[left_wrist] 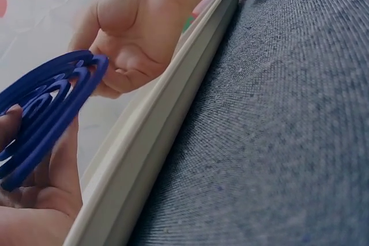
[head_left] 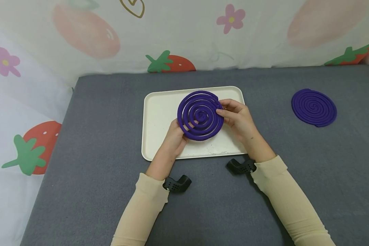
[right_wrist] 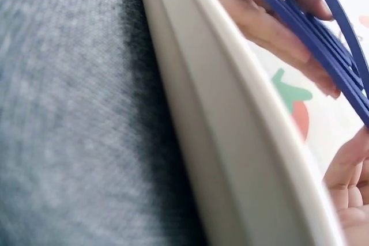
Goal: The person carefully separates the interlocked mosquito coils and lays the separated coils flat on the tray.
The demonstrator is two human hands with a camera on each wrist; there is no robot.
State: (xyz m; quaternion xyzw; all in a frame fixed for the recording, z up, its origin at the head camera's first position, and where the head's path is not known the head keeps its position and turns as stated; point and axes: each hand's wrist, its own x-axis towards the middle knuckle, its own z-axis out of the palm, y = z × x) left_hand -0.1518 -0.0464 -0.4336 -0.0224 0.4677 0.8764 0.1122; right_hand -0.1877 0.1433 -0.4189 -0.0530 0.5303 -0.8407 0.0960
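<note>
A purple mosquito coil (head_left: 201, 115), with gaps showing between its turns, is held up over a white tray (head_left: 160, 109), its face tilted towards the head camera. My left hand (head_left: 173, 137) grips the coil's lower left, thumb over its top and fingers beneath, as the left wrist view shows. At the coil's right edge, my right hand (head_left: 238, 118) pinches the rim between thumb and fingers. In the right wrist view, one outer strand of the coil (right_wrist: 305, 50) stands apart from the other turns.
Another purple coil (head_left: 314, 107), tightly wound, lies flat on the grey cloth (head_left: 104, 136) to the right. Dark crumbs (head_left: 222, 152) dot the tray's near edge. Behind the table hangs a white curtain (head_left: 200, 34) printed with strawberries and flowers.
</note>
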